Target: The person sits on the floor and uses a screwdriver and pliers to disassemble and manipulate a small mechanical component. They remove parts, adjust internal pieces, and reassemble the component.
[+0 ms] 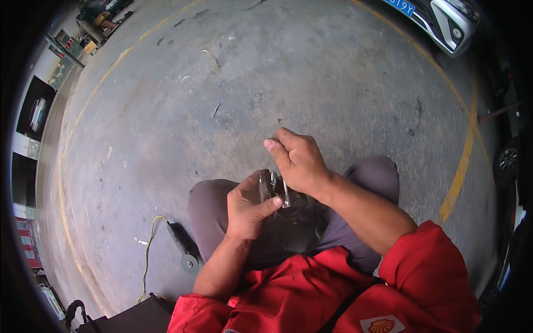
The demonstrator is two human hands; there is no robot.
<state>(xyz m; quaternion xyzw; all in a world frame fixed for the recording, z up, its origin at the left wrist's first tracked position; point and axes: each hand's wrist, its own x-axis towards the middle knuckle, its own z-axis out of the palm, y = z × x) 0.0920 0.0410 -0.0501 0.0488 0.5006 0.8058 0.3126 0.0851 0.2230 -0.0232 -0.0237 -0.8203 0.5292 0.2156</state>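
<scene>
My left hand (pixel 248 208) grips a metal part (pixel 274 187) with dark and bright steel surfaces, held above my crossed grey-trousered legs (pixel 211 202). My thumb lies across its lower side. Just above and to the right of it, my right hand (pixel 294 155) is closed with the thumb against the curled index finger; a tiny object shows at the top of the fist, too small to name. More dark metal shows behind the part, partly hidden by my hands.
An angle grinder (pixel 180 241) with a yellow cord lies on the concrete floor (pixel 139 139) to my left, near a black bag (pixel 127 316). Parked cars (pixel 444 25) stand at the upper and far right. Doorways and stacked items (pixel 97 28) line the left edge.
</scene>
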